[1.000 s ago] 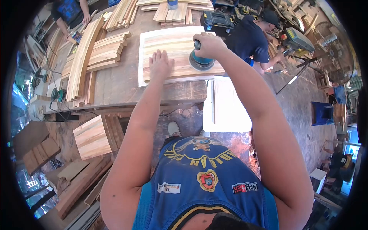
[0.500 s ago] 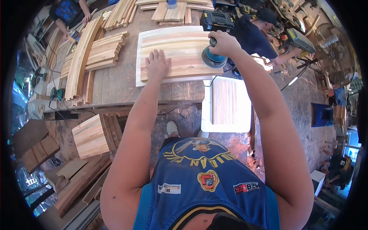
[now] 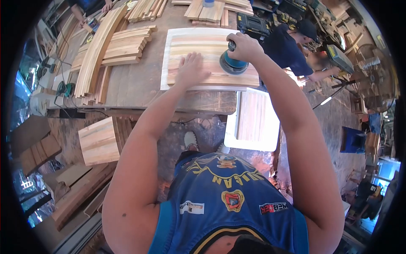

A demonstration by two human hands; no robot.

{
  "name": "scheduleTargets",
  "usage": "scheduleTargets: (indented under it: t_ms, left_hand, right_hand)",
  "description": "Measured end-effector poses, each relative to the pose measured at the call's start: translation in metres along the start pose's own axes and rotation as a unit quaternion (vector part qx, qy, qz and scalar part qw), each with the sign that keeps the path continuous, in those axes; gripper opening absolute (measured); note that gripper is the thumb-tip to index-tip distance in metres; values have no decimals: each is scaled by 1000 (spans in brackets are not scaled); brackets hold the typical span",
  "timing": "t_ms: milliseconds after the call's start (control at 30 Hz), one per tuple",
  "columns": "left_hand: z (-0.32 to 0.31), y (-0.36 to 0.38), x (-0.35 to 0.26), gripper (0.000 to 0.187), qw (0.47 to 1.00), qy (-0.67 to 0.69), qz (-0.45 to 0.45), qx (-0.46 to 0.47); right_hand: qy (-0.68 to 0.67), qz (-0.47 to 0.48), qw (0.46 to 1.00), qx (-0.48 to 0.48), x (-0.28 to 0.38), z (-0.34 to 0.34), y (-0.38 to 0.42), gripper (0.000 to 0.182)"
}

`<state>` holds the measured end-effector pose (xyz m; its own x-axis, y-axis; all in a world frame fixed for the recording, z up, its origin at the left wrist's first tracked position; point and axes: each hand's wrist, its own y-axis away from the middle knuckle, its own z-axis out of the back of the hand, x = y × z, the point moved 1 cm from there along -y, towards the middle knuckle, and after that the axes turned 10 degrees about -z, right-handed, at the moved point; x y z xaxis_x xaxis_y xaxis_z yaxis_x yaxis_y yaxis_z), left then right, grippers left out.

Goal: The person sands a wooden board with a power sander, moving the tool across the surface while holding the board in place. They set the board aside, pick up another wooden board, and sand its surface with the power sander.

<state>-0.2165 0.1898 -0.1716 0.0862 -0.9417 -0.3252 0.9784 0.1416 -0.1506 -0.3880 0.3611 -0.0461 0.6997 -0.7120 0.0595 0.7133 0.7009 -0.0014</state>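
Observation:
A striped wooden panel (image 3: 211, 79) lies on a larger white-edged board on the workbench. My left hand (image 3: 193, 70) rests spread on the left part of the panel. My right hand (image 3: 245, 48) is wrapped over the top of a teal and black sander (image 3: 232, 63), whose round base sits on the right part of the panel. Some of my right fingers are hidden behind the hand.
Wood strips (image 3: 127, 44) are stacked left on the workbench (image 3: 139, 95). A panel on a white board (image 3: 253, 145) stands below its right corner. Another panel (image 3: 100, 139) is lower left. A person (image 3: 283, 46) works at the right; another person's hands show top left.
The sander in my right hand has moved left on the panel, away from its right edge. My left hand lies nearer the panel's middle. The camera view has shifted, moving the bench rightward.

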Motion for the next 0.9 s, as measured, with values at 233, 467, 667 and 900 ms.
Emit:
scheduleTargets:
  t_ms: [233, 467, 667, 900]
  left_hand:
    - [-7, 1, 14, 104, 980, 142, -38, -134]
    - [7, 4, 15, 99, 929, 292, 43, -226]
    - [47, 3, 32, 70, 919, 264, 67, -286]
    - [39, -2, 76, 62, 909, 298, 56, -285]
  right_hand:
    - [-24, 49, 998, -10, 71, -4, -17, 51]
    - [-32, 70, 997, -10, 132, -6, -34, 52]
    - [-31, 84, 996, 0, 177, -9, -49, 53]
    - [-41, 77, 996, -1, 207, -11, -67, 52]
